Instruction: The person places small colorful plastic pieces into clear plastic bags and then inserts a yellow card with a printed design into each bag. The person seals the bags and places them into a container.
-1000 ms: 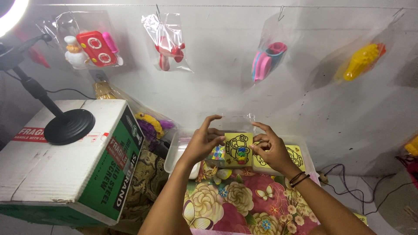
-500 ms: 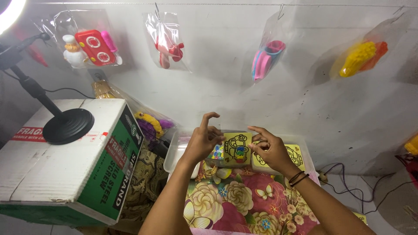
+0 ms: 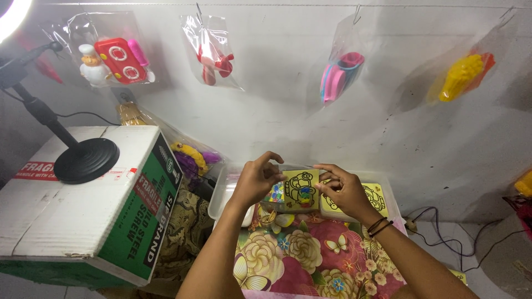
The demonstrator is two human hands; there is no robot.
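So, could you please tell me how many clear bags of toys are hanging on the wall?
4 in full view: red toys at far left, a red-and-white one, a pink one and a yellow one at right. More may hang beyond the edges.

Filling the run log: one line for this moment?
left hand: holds yellow card pack | right hand: holds same pack | under: clear tray

One head-worn camera looks forward and down from above the person's arms, facing a white wall (image 3: 288,111). Both hands sit near, just below frame centre; a cardboard box (image 3: 83,205) lies at 8 o'clock, hanging toy bags (image 3: 210,52) toward 12. No second view shares the scene
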